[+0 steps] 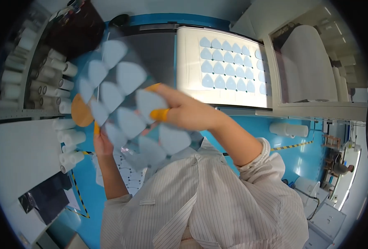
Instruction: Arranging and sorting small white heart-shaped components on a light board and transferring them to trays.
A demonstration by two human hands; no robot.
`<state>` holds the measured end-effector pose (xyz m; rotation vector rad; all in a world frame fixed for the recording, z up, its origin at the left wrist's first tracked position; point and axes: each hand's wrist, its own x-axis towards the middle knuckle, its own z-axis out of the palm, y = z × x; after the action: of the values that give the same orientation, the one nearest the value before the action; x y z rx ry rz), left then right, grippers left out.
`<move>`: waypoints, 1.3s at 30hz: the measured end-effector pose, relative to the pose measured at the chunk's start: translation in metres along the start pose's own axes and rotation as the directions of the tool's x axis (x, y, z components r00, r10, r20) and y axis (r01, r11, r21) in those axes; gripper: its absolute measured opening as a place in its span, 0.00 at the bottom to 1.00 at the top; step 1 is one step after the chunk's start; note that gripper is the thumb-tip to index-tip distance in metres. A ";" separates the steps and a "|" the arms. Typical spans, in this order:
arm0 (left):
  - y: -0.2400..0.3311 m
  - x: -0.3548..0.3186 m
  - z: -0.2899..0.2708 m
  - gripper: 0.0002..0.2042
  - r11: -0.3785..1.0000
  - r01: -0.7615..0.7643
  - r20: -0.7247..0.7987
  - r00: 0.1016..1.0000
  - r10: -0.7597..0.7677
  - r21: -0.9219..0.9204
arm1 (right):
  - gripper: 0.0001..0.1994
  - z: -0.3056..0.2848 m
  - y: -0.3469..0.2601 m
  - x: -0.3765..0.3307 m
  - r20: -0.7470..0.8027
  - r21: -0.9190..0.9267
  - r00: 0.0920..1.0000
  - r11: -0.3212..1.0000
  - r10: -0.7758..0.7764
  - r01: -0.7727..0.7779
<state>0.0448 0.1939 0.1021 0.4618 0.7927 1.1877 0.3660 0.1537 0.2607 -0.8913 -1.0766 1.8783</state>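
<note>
A clear sheet (128, 118) bearing several pale blue rounded-triangle pieces is held up at a tilt in front of my body, slightly blurred by motion. My right hand (188, 108), with yellow finger cots, grips it between thumb and fingers near its right side. At the lower left edge is my left hand (104, 143), also with a yellow finger cot; it is closed on the sheet, partly hidden behind it. An orange-brown disc (81, 111) shows just above the left fingertips; whether the hand touches it I cannot tell.
Ahead, a lit white machine bed (188, 62) carries rows of matching blue pieces (229, 66), beside a dark surface (155, 52). White rolls (47, 89) fill the left shelf; more rolls (289, 129) lie at right. Striped tape (292, 145) marks the blue floor. Another person (341, 168) is far right.
</note>
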 end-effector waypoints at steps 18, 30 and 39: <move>-0.020 0.237 0.144 0.17 0.469 0.001 0.010 1.000 -0.020 0.883 | 0.07 -0.224 0.143 0.055 -0.835 -0.004 0.549 0.997 0.037 -0.073; -0.061 0.279 0.109 0.15 0.470 0.038 -0.017 0.999 -0.050 0.882 | 0.08 -0.239 0.173 0.071 -0.853 -0.447 0.467 0.790 -0.234 -0.419; -0.061 0.300 0.085 0.13 0.525 -0.234 0.259 0.965 0.026 0.818 | 0.10 -0.248 0.183 0.073 -0.819 -0.530 0.494 0.713 -0.291 -0.459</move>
<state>0.1955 0.4632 0.0251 1.4774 1.1387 0.7788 0.4923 0.2428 -0.0159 -2.1080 -1.0207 0.6813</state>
